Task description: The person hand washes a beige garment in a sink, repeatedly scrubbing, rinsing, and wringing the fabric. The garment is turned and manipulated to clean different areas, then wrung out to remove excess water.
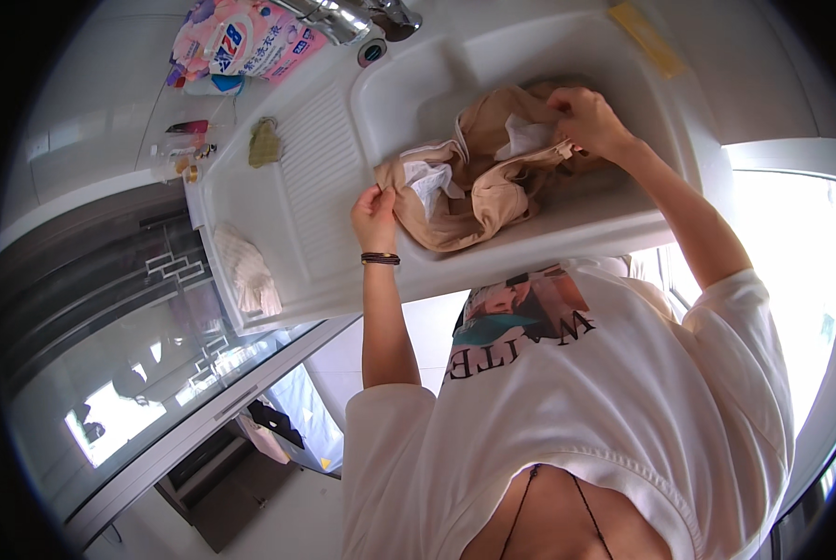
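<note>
A tan cloth garment (500, 199) with white inner labels (428, 183) and a zip edge is spread above the basin of a white laundry sink (418, 84). My left hand (376, 210), with dark bands at the wrist, pinches the garment's left edge between thumb and fingers. At the garment's far right, my right hand (589, 122) grips its upper edge. The waist opening sags between the two hands. Lower folds hang down into the basin, and their underside is hidden.
Left of the basin is a ribbed washboard (320, 150). A green cloth or sponge (264, 142) and a pale ruffled cloth (248, 269) lie on the sink's left ledge. A metal faucet (334, 21), a detergent pouch (246, 42) and small bottles stand behind. A yellow strip (647, 40) lies at the back rim.
</note>
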`<state>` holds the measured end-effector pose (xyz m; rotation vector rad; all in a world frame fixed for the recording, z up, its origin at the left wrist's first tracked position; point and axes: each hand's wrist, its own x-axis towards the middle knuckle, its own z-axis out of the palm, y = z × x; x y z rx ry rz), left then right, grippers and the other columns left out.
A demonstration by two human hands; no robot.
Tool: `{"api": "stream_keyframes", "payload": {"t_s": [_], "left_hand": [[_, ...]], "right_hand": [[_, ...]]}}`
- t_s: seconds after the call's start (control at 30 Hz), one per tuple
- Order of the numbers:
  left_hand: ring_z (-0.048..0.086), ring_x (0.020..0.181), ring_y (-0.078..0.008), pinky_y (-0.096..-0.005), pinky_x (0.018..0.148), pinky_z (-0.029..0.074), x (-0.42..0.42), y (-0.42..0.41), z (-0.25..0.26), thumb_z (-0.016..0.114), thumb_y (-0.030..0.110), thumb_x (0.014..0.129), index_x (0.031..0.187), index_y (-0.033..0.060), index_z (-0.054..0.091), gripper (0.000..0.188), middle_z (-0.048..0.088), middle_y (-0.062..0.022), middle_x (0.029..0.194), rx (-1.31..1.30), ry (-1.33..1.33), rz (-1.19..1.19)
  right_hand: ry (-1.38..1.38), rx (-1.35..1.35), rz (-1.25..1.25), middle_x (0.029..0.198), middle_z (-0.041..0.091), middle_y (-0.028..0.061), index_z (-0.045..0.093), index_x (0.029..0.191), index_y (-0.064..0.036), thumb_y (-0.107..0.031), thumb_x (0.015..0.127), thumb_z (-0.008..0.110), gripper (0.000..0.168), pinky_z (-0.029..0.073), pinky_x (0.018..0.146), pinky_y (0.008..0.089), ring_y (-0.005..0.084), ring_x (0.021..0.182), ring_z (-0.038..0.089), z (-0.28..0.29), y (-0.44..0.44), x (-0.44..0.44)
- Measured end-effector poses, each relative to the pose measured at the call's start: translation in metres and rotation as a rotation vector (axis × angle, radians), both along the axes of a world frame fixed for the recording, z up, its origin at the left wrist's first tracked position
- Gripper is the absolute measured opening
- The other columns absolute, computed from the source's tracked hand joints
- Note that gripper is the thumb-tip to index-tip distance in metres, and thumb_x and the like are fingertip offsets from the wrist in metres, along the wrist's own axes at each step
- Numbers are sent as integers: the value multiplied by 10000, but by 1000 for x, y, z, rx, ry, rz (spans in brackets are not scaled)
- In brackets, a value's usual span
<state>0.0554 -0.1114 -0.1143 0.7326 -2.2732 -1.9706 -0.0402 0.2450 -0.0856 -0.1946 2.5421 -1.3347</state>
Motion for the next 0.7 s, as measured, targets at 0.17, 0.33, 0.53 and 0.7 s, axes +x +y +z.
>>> {"api": "stream_keyframes", "payload": {"t_s": [0.17,0.33,0.53,0.7], "left_hand": [[553,786,-90,-229,677,452,-8,13,25,542,86,887,931,26,571,80,593,-10,873,378,28,-3],[557,885,-103,-249,762,471,-24,32,50,466,68,923,961,65,498,50,587,-27,944,520,95,-63],[581,876,-123,-265,742,503,-31,40,63,468,72,918,971,62,480,55,591,-49,944,569,74,-97],[559,813,-98,-245,701,479,-38,49,66,513,68,891,945,44,511,59,583,-33,906,485,85,-120]], "right_hand": [[-149,-233,86,709,583,86,594,938,57,3,727,494,240,457,577,278,136,627,555,88,4,17],[-105,-370,146,683,537,49,586,946,70,18,753,469,231,416,525,246,91,587,495,111,-2,32],[-199,-456,50,710,553,35,594,955,63,51,724,452,272,380,493,215,57,566,452,103,4,33],[-225,-537,-35,708,567,40,593,957,77,66,711,445,288,384,491,206,61,557,458,101,4,36]]}}
